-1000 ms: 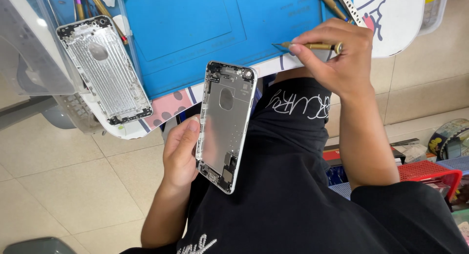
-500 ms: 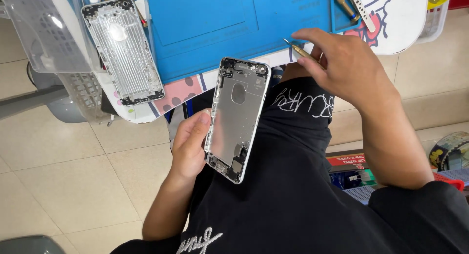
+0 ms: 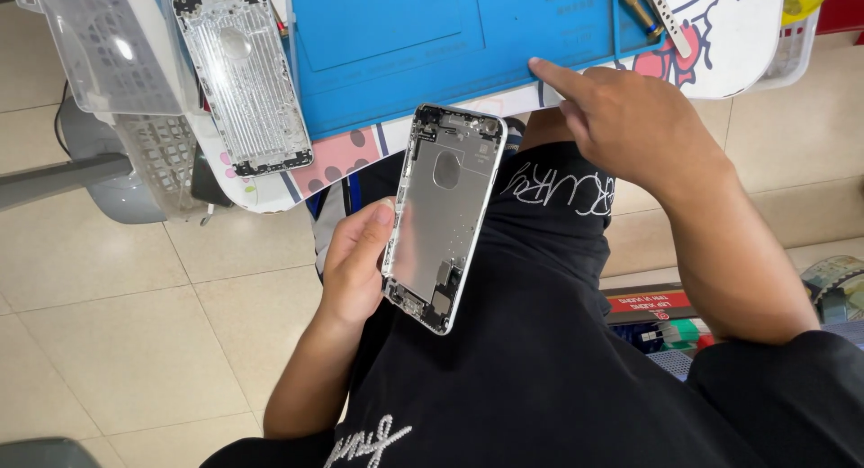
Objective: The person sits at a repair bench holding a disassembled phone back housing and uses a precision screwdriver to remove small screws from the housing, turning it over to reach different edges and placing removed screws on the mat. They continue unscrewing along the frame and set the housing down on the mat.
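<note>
Phone housing (image 3: 438, 218) in left hand (image 3: 354, 265), off-mat.

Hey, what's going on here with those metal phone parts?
A seated person holds a bare silver phone housing in the left hand, inner side up, over their lap. The right hand reaches to the near edge of the blue work mat, forefinger pointing on it. A second phone housing lies at the mat's left edge, and a few tools sit at the far right.

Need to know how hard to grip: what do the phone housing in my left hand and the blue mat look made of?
Phone housing: probably metal, matte silver with soft glare, held in the left hand. Blue mat: looks like rubbery silicone, dull with moulded recesses.
</note>
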